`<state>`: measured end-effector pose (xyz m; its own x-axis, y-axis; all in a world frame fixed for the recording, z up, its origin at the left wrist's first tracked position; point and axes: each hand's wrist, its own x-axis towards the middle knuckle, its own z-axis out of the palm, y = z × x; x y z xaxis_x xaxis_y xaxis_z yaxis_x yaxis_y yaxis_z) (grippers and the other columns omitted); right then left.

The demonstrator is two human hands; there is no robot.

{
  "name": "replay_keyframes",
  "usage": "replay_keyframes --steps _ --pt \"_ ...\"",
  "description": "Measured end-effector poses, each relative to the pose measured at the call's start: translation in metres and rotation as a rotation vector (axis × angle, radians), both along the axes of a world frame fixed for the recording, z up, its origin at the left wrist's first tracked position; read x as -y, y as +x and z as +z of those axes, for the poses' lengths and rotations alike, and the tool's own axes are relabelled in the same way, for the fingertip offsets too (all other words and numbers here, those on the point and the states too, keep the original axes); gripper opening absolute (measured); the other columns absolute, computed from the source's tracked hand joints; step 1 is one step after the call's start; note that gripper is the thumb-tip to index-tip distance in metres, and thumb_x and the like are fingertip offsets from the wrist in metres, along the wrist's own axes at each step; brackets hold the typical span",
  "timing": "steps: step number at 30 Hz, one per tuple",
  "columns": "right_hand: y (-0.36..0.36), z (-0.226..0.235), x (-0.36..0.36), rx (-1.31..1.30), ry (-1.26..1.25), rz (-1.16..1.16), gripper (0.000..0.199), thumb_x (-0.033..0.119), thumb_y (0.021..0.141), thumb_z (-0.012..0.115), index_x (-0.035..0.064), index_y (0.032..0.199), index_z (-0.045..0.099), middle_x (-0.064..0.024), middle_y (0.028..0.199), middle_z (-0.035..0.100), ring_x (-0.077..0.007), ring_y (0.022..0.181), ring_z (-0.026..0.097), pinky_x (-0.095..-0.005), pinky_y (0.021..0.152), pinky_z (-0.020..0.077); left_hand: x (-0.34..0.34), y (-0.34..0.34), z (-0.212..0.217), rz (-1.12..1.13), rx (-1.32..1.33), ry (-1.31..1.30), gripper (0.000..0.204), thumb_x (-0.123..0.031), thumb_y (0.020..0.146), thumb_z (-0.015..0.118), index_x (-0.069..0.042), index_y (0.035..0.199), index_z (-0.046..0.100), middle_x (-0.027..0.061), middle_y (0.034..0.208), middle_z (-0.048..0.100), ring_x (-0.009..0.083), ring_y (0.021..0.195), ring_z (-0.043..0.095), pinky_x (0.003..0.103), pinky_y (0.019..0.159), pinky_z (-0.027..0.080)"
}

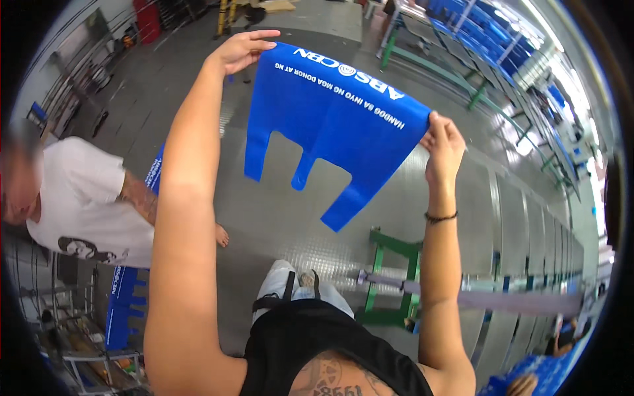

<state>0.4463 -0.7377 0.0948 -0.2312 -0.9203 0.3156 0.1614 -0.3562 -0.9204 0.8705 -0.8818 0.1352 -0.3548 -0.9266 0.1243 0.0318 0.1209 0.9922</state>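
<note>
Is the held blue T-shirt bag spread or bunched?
Spread: the blue T-shirt bag hangs broad between the left hand and right hand, its straps apart below.

1. Bright, whitish indoor light; the ceiling lights (545, 23) glare at upper right.
2. Soft reflections brighten the grey floor (297, 234).
3. The blue plastic carrier bag (310, 125) shows crisp edges and a faint sheen.
4. The co-worker's head (21, 171) at far left is blurred.
5. Straight lines bow toward the rim; black vignetting fills the corners.
</note>
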Motion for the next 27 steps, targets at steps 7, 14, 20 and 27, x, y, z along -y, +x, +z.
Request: replay_keyframes --steps 7,14,20,27 --pt "-0.017 -0.004 0.151 -0.19 -0.077 -0.045 0.017 0.022 0.089 0.065 0.0061 0.081 0.065 0.0043 0.066 0.054 -0.0046 0.052 0.045 -0.0191 0.051 0.042 0.068 -0.005 0.005 0.194 -0.005 -0.137 0.045 -0.01 0.084 0.07 -0.003 0.125 0.056 0.0054 0.104 0.065 0.0139 0.097 0.06 0.025 0.088 0.048" --pt "-0.036 0.263 0.351 -0.408 -0.086 0.234 0.014 0.015 0.084 0.067 0.0032 0.092 0.065 -0.0047 0.088 0.066 -0.0116 0.075 0.066 -0.0186 0.061 0.0569 0.187 0.029 0.223 0.252 -0.063 -0.268 0.02 -0.006 0.087 0.065 0.007 0.101 0.063 0.013 0.097 0.065 0.0144 0.086 0.065 0.022 0.077 0.057" --pt "0.029 0.307 0.404 -0.38 -0.427 0.507 0.017 0.016 0.089 0.064 0.0019 0.096 0.063 -0.0034 0.091 0.064 -0.0124 0.078 0.061 -0.0243 0.076 0.0521 0.212 0.091 0.292 0.454 -0.03 -0.337 0.021 -0.005 0.086 0.066 0.005 0.104 0.062 0.0109 0.097 0.065 0.0163 0.089 0.064 0.027 0.082 0.055" --pt "0.078 0.298 0.433 -0.333 -0.617 0.633 0.02 0.023 0.089 0.062 0.0035 0.09 0.063 -0.0004 0.084 0.062 -0.0097 0.074 0.056 -0.0227 0.07 0.0473 0.242 0.11 0.391 0.788 0.324 -0.418 0.035 -0.028 0.095 0.055 -0.018 0.128 0.053 -0.0008 0.113 0.06 0.0118 0.109 0.051 0.041 0.093 0.043"
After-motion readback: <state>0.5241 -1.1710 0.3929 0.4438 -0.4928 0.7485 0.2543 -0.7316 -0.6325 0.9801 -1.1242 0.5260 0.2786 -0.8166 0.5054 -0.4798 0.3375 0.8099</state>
